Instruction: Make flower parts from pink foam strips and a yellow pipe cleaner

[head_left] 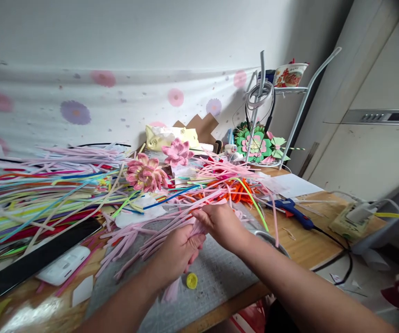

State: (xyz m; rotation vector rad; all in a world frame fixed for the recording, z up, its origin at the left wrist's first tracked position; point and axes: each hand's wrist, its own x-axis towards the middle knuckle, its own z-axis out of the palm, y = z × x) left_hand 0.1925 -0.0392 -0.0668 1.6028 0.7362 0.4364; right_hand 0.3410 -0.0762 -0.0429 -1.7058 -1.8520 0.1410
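Observation:
My left hand (177, 254) is closed around a bundle of pale pink pipe cleaners (140, 240) over a grey cutting mat (216, 273). My right hand (220, 224) is just to the right of it, fingers pinched on the same pink bundle near its top. A small yellow coil (191, 280) lies on the mat below my left hand. Two finished pink pipe-cleaner flowers (146, 173) stand behind, amid the strands.
A big heap of many-coloured pipe cleaners (36, 194) covers the left of the wooden table. An orange bunch (236, 190), a blue glue gun (291, 210), white paper (291, 185), green-pink paper flowers (258, 145) and a wire rack with a bowl (289, 74) stand right. A black strip (43, 254) lies front left.

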